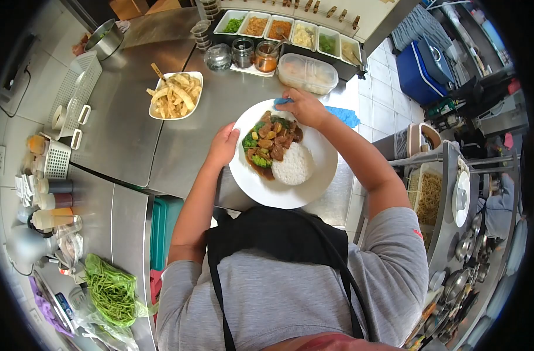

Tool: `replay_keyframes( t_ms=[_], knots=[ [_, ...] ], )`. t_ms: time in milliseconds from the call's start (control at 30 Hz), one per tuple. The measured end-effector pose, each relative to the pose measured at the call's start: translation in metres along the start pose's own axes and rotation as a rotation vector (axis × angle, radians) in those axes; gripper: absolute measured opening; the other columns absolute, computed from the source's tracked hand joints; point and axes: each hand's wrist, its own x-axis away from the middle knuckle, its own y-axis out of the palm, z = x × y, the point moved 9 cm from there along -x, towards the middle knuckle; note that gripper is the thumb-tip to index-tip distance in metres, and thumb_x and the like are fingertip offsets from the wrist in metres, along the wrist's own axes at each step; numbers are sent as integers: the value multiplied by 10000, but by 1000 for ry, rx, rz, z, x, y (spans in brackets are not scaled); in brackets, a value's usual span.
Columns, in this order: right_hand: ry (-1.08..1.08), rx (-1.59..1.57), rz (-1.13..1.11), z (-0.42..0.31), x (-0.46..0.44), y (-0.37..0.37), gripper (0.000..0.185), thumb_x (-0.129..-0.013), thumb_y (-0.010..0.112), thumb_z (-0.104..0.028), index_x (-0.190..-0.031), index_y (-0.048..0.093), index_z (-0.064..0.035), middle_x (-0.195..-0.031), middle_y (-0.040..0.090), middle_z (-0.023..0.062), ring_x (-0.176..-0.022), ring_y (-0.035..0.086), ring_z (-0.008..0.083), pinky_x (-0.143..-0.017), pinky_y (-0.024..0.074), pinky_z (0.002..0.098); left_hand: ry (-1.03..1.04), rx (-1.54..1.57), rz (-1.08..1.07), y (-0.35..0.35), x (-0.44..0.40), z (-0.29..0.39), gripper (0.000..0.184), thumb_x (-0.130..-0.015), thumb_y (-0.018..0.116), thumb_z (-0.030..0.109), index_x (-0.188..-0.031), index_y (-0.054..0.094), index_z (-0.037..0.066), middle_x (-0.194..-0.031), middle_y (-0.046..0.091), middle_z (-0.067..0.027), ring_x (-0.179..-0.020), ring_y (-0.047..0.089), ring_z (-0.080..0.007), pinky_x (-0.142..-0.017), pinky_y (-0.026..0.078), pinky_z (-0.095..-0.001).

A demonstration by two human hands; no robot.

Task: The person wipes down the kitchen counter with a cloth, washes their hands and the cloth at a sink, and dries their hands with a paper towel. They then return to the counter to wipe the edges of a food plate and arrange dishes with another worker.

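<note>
A large white plate (319, 181) is in front of me over the steel counter, holding a dome of white rice (292, 164) and brown saucy meat (278, 146) with broccoli (260, 161). Its left rim is gripped by my left hand (223, 146), thumb on top and the other fingers mostly hidden. At the plate's upper rim, my right hand (305, 108) is closed on a small blue cloth (283, 102), pressing it to the edge. Another piece of blue cloth (344, 116) lies on the counter beyond my right forearm.
A white bowl of fries (176, 96) stands on the steel counter (118, 111) to the left. Behind are a lidded plastic container (308, 74), spice jars (243, 52) and a row of ingredient tubs (278, 28). A bag of green beans (111, 292) sits lower left; shelving (448, 193) stands right.
</note>
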Motion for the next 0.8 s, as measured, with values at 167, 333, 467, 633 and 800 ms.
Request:
replay_keyframes(
  t_ms=[167,333,467,633,800],
  knots=[
    [79,34,-112,7,9,-3,282,-675,528,-25,-854,632,-216,-977,479,40,-954,452,226,-789,393,297,18,2,2,0,0,-1,298,-835,382,198,-1030,502,7,-1009,512,-187,-971,473,-296,-840,357,-332],
    [248,-48,-310,41,25,-5,244,-661,506,-7,-800,633,-162,-913,506,45,-935,473,224,-751,413,301,10,12,6,-1,2,5,297,-832,384,192,-1018,502,-6,-1007,517,-188,-947,489,-295,-826,368,-333],
    [286,-224,-131,46,28,-21,231,-658,503,-6,-794,628,-143,-849,517,39,-920,480,218,-739,413,309,-12,52,-1,0,3,12,302,-830,389,197,-1021,499,-10,-1004,521,-192,-938,496,-300,-816,376,-335],
    [87,167,-31,13,31,-14,191,-680,518,-83,-806,632,-170,-854,515,13,-862,475,201,-736,399,308,4,3,22,0,-3,-9,312,-830,390,204,-1026,498,-13,-1026,517,-191,-963,491,-290,-821,373,-331],
    [-11,312,-71,-6,48,-17,191,-681,507,-127,-806,636,-193,-872,509,-26,-837,452,190,-719,393,286,12,-50,46,-3,2,4,311,-828,390,202,-1026,499,-11,-1004,529,-189,-942,506,-285,-810,381,-328]
  ],
)
